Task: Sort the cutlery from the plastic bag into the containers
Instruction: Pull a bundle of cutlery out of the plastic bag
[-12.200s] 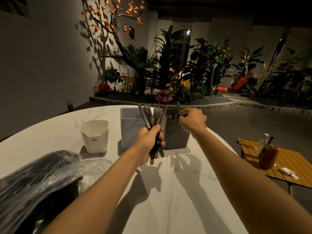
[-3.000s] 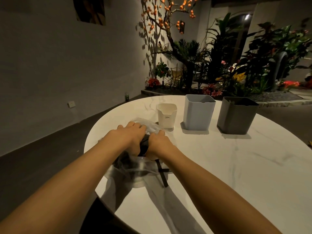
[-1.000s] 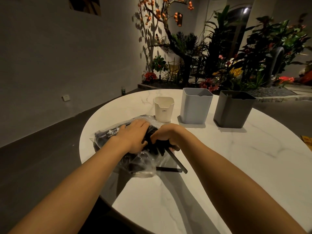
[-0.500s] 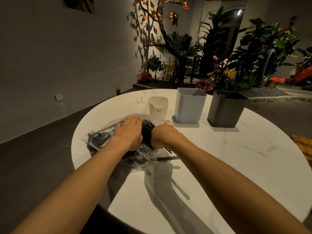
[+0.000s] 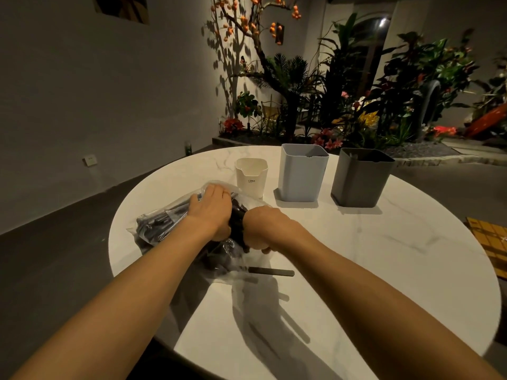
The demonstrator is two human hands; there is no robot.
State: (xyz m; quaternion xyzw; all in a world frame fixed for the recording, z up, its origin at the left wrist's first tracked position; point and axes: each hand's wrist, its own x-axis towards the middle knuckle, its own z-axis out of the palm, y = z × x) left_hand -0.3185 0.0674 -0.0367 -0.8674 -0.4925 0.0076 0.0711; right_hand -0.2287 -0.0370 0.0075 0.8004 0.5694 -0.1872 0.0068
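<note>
The left hand (image 5: 211, 208) is laid with straight fingers (image 5: 215, 190) on the plastic bag (image 5: 162, 223), seemingly to keep it down on the marble table (image 5: 384, 256). The right hand (image 5: 259, 233) is curled around dark cutlery (image 5: 237, 223) at the bag's mouth, probably to draw it out. One dark piece (image 5: 271, 272) lies beside the bag. Behind, a cream container (image 5: 251, 176), a pale blue container (image 5: 301, 176) and a dark grey container (image 5: 359, 182) are stood in a row.

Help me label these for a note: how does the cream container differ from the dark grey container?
The cream container is much shorter and narrower than the dark grey container. The cream one carries small printed lettering; the grey one's visible sides are plain. Both stand upright and open-topped on the table.
</note>
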